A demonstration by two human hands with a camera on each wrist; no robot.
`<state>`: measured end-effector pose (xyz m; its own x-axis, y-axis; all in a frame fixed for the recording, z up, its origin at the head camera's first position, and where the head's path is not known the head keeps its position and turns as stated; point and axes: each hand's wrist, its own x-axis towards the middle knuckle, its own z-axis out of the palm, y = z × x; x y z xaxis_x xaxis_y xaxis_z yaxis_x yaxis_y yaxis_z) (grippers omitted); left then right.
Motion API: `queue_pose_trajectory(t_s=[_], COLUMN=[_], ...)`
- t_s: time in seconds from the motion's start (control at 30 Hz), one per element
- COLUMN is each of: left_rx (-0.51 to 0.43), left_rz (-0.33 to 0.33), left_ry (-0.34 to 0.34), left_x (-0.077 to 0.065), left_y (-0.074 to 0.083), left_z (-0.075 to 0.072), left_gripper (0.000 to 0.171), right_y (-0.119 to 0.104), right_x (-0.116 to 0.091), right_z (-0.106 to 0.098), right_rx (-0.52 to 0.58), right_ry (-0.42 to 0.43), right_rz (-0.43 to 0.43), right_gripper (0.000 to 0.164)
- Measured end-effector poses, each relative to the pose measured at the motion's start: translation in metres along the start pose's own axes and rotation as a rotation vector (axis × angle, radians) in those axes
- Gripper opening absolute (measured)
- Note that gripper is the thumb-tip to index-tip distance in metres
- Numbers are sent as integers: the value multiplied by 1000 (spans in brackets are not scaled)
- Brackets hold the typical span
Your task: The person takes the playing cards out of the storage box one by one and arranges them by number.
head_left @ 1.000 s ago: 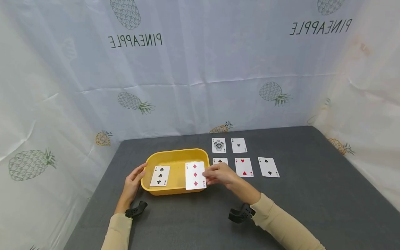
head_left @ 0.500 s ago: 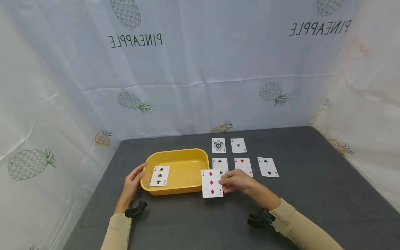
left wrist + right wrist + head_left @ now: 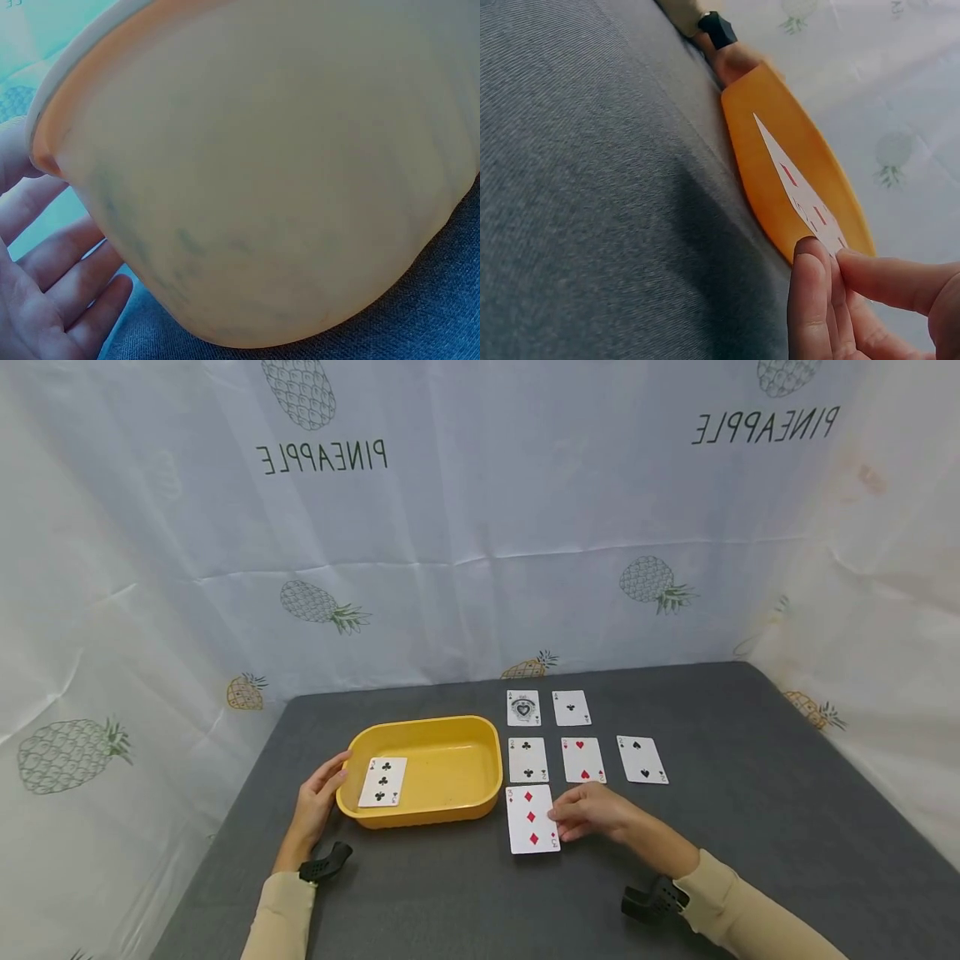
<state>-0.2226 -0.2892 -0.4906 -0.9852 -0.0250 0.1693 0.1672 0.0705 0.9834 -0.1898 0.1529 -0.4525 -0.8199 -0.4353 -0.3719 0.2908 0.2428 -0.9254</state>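
Observation:
In the head view my right hand (image 3: 592, 812) pinches the right edge of a three of diamonds playing card (image 3: 532, 818), just below the two of clubs (image 3: 528, 760). The right wrist view shows the card (image 3: 799, 193) tilted between thumb and fingertips, its left end overlapping the yellow tray. My left hand (image 3: 318, 793) rests at the left end of that yellow plastic tray (image 3: 446, 768), fingertips on the rim. Seen from the left wrist, its fingers lie fairly straight beside the tray's outer wall (image 3: 262, 165). Inside the tray lies a three of clubs (image 3: 383, 782).
On the dark grey table (image 3: 465, 893), an ace of spades (image 3: 523, 708) and an ace of clubs (image 3: 572, 708) lie at the back. Right of the two of clubs are a two of hearts (image 3: 582, 760) and a two of spades (image 3: 642, 760). A pineapple-print curtain (image 3: 465, 527) hangs behind.
My right hand has carried the three of diamonds from over the tray to the right and toward me, below the two of clubs. The left hand and tray have stayed put.

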Motion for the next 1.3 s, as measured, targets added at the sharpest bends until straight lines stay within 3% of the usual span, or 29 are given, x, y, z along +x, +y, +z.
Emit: queue_pose_trajectory(t_s=[0.47, 0.7, 0.93, 1.3], left_rx=[9, 2, -4, 4], left_rz=[-9, -1, 11, 2], left_ry=[-5, -9, -7, -9], left_x=[1, 2, 1, 3], left_y=[-1, -1, -4, -4], left_z=[-1, -1, -2, -2], left_gripper=[50, 50, 45, 43], right_y=[13, 14, 13, 10], right_x=[3, 3, 3, 2], right_z=[-1, -1, 4, 4], right_rx=[6, -8, -68, -150], right_ry=[6, -20, 50, 90], right_rz=[27, 13, 27, 22], right_gripper=[26, 22, 26, 20])
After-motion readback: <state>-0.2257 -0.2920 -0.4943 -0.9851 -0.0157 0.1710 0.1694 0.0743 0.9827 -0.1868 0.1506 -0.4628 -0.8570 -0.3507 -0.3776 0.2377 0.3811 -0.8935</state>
